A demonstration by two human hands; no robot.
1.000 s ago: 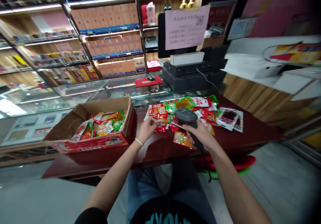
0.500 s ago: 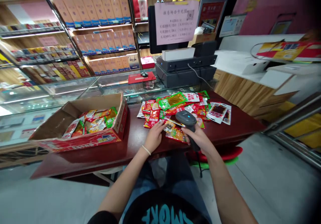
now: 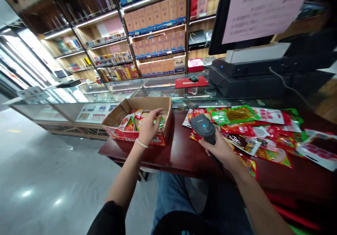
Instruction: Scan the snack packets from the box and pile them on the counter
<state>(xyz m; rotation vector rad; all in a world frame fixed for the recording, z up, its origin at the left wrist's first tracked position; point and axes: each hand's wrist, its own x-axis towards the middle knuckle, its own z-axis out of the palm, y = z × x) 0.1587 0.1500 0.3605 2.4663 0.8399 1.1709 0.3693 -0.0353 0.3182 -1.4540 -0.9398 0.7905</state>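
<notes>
A cardboard box [image 3: 168,122] with red printed sides stands on the dark red table, and colourful snack packets [image 3: 129,122] lie inside it. Over the box's front wall reaches my left hand [image 3: 149,126], fingers apart and nothing seen in them; it hides some of the packets. My right hand [image 3: 217,145] is wrapped round the handle of a black barcode scanner [image 3: 202,126] with a blue light, its head pointing away from me. Beside and beyond it spreads a heap of snack packets [image 3: 265,129], with a green-edged packet [image 3: 235,115] on top.
Behind the table runs a glass display counter [image 3: 158,82] with a red mouse pad [image 3: 184,82] on it. A monitor with a pink paper sign [image 3: 263,14] stands at the back right above a black cash drawer [image 3: 231,80]. Shelves of boxed goods [image 3: 158,15] line the wall.
My left hand has left the packet heap and moved left over the box. The scanner has moved to the heap's left side in my right hand. The view has swung left.
</notes>
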